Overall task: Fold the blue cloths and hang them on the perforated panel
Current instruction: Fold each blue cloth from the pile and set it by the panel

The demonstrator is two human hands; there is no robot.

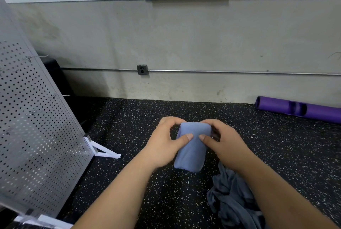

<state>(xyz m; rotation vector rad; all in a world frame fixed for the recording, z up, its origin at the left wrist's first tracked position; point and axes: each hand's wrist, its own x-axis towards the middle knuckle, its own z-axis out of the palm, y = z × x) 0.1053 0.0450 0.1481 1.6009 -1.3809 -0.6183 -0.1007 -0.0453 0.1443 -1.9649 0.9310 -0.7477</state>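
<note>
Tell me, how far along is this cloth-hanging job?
Early. One blue cloth looks folded; the left hand and right hand pinch its top edge. Nothing hangs yet on the visible hooks of the perforated panel. A crumpled grey-blue pile on the floor remains to fold.

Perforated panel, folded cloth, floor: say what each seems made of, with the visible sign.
Perforated panel: probably sheet metal, pale grey, slight sheen, even punched holes.
Folded cloth: soft matt fabric, perhaps microfibre; rounded folds.
Floor: likely rubber, black with pale flecks.
</note>
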